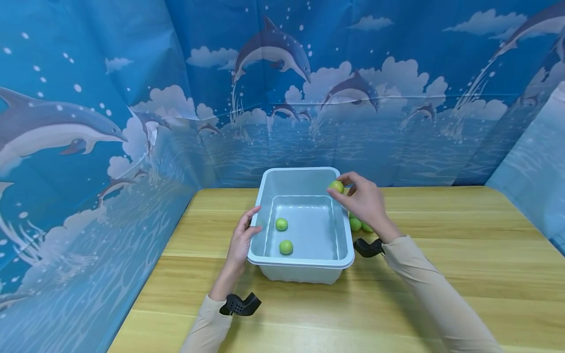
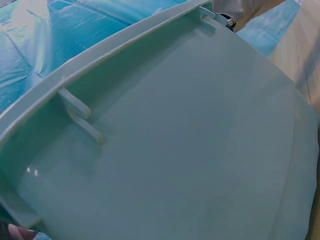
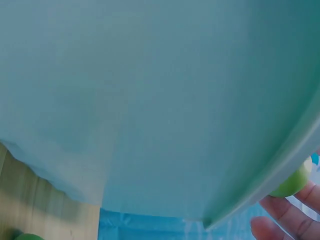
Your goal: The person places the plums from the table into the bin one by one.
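A pale blue plastic basin [image 1: 300, 263] stands on the wooden table, two small green fruits like limes [image 1: 281, 224] lying on its floor toward the left. My left hand [image 1: 241, 239] holds the basin's left rim, thumb over the edge and fingers along the outside. Over the right rim, my right hand [image 1: 363, 196] pinches another green lime [image 1: 337, 186] between thumb and fingertips. The same held lime [image 3: 292, 183] shows past the rim in the right wrist view. The basin's outer wall [image 2: 190, 130] fills most of the left wrist view.
Several more green limes [image 1: 355, 225] lie on the table [image 1: 446, 230] just right of the basin, partly hidden by my right hand. Behind the table hangs a blue dolphin-print sheet [image 1: 397, 147], which also covers the left side. Each wrist wears a black camera mount [image 1: 241, 305].
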Demonstrator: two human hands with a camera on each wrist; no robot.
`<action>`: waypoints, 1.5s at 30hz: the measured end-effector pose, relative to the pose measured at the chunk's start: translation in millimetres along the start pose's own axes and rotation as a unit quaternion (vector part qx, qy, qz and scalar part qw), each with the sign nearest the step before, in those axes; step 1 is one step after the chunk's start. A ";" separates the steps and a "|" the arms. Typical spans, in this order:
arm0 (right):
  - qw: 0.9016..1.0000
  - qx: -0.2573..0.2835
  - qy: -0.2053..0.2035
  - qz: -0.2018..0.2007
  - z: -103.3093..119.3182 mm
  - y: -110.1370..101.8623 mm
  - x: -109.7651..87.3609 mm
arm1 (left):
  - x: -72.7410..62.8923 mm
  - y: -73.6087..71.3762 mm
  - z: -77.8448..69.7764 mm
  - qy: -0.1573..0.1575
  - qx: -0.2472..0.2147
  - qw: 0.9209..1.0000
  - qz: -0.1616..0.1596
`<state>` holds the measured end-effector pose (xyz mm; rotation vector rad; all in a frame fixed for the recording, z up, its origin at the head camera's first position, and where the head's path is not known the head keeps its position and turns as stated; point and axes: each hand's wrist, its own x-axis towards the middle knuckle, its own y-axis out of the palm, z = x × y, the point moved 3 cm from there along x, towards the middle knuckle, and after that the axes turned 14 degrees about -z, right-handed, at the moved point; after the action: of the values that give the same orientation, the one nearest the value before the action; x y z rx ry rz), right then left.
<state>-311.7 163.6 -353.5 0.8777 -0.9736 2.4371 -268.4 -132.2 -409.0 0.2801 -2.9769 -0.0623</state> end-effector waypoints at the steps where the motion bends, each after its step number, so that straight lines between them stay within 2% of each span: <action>1: 1.000 0.001 -0.001 0.000 0.3 0.6 0.1 | -0.2 -0.2 -0.1 -0.001 0.002 1.000 -0.001; 8: 1.000 0.002 -0.001 0.001 -1.4 3.9 0.4 | -0.6 -1.1 0.2 0.003 0.004 1.000 -0.002; 13: 1.000 0.002 0.022 0.002 -11.8 4.1 -1.3 | -0.2 -0.8 -0.1 0.004 0.006 1.000 -0.003; 18: 0.999 -0.002 0.051 0.008 -31.0 0.2 -7.8 | -0.4 -0.1 -0.6 -0.001 0.012 1.000 -0.006; 32: 0.993 -0.050 0.090 0.054 -89.4 -8.7 -36.3 | -0.7 -1.0 0.1 0.003 0.009 1.000 -0.004; 37: 0.988 -0.075 0.109 0.085 -100.9 -9.0 -44.6 | -0.2 -1.2 -0.1 0.003 0.009 1.000 -0.004; 45: 0.971 -0.124 0.156 0.133 -114.1 -5.1 -51.0 | 1.3 0.1 0.5 0.001 0.010 1.000 -0.003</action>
<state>-318.2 243.2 -449.7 0.2816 -1.3024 2.4898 -269.7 -132.4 -409.3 0.2897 -2.9764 -0.0337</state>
